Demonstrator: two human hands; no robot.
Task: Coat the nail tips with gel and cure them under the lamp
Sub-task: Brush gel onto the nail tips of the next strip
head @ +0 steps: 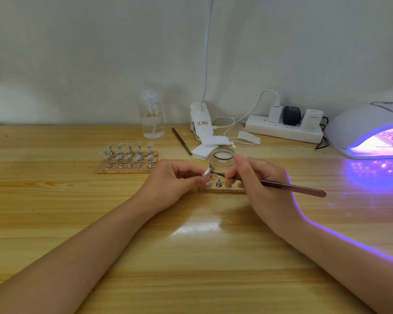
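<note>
My left hand [173, 180] pinches a small stand that carries a pale nail tip [206, 173] over the middle of the wooden table. My right hand [259, 177] holds a thin dark brush [293, 188] like a pen, its bristle end touching the nail tip. Just behind the hands stands an open glass gel jar [222, 160]. Below the hands lies a wooden strip [222, 189] with several metal stands, partly hidden by my fingers. A white curing lamp [370, 130] glows purple at the right edge.
A wooden rack [127, 165] with several nail tips on stands sits left of the jar. Behind are a clear pump bottle [151, 116], a second brush [181, 141], white pads [205, 148], a clip lamp base [201, 122] and a power strip [284, 130] with cables.
</note>
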